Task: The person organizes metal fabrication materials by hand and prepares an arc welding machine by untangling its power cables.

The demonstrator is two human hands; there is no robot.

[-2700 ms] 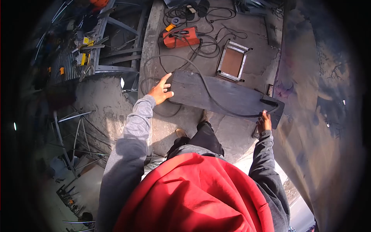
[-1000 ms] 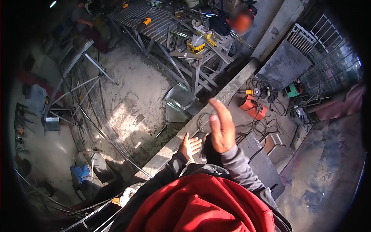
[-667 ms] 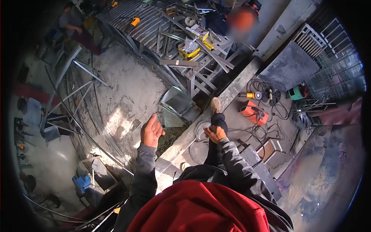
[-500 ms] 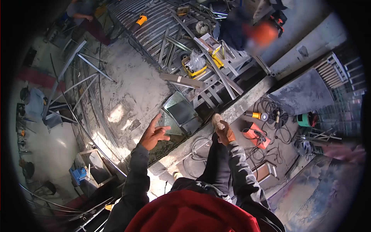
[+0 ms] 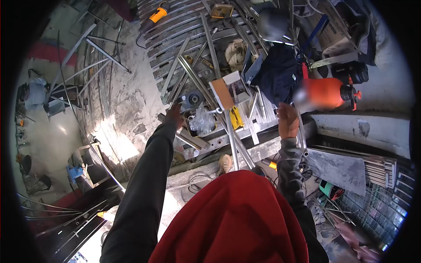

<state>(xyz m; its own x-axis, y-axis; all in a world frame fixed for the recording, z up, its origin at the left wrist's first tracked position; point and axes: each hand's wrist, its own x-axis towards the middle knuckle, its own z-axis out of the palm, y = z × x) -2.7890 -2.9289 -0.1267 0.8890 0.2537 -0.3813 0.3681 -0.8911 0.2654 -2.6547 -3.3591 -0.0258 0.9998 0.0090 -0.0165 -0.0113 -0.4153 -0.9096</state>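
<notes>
My left hand point(image 5: 174, 117) reaches to the edge of a yellow-rimmed box holding a crumpled clear plastic bag point(image 5: 202, 122). Its fingers are in shadow, close beside a dark round disc point(image 5: 192, 99), and I cannot tell whether they grip anything. My right hand point(image 5: 288, 121) is held up with bent fingers apart and nothing visible in it. It overlaps the lower edge of a dark navy garment point(image 5: 277, 72). An orange pump sprayer point(image 5: 326, 93) lies to its right. Between my hands are an opened cardboard box point(image 5: 222, 93) and a yellow case point(image 5: 236, 117).
Loose metal tubes point(image 5: 193, 72) lie across a slatted metal panel point(image 5: 153, 57). A yellow power tool point(image 5: 158, 15) rests at its far left. A concrete ledge point(image 5: 267, 150) runs in front of my shoe point(image 5: 224, 164). Grey sheet point(image 5: 337, 168) and cables lie to the right.
I have moved forward toward the pile of metal and tools. My left hand has gone from over the floor to the box with the plastic bag; my right hand has moved to the navy garment.
</notes>
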